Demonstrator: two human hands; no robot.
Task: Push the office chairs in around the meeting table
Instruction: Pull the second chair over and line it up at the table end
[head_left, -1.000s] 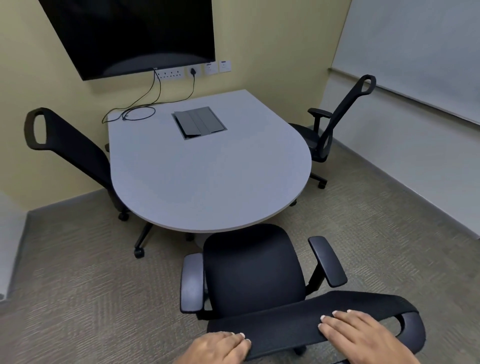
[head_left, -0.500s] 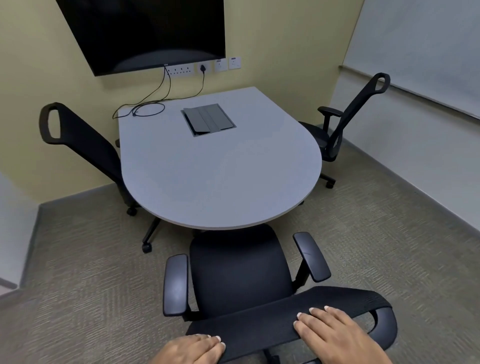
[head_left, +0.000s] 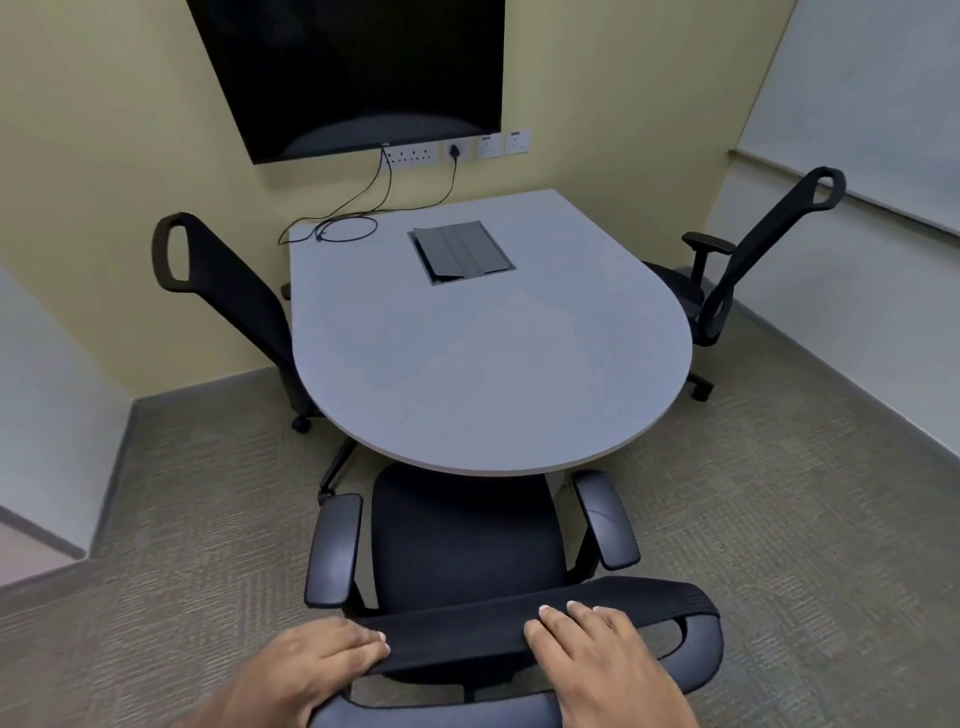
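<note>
A black office chair (head_left: 462, 540) stands at the near curved edge of the grey meeting table (head_left: 478, 374), its seat front just under the rim. My left hand (head_left: 306, 670) and my right hand (head_left: 602, 660) both grip the top of its backrest. A second black chair (head_left: 228, 291) sits at the table's left side, its seat under the top. A third chair (head_left: 727, 275) stands at the right side, turned at an angle, its seat partly under the edge.
A dark screen (head_left: 353, 73) hangs on the far wall above sockets, with cables (head_left: 343, 228) trailing onto the table. A cable box (head_left: 460, 252) is set into the tabletop. A whiteboard wall (head_left: 862, 104) runs along the right. Carpet floor surrounds the table.
The near chair has rolled forward, and its seat front now reaches under the table's edge. My view has moved closer with it. Both hands stay on the backrest.
</note>
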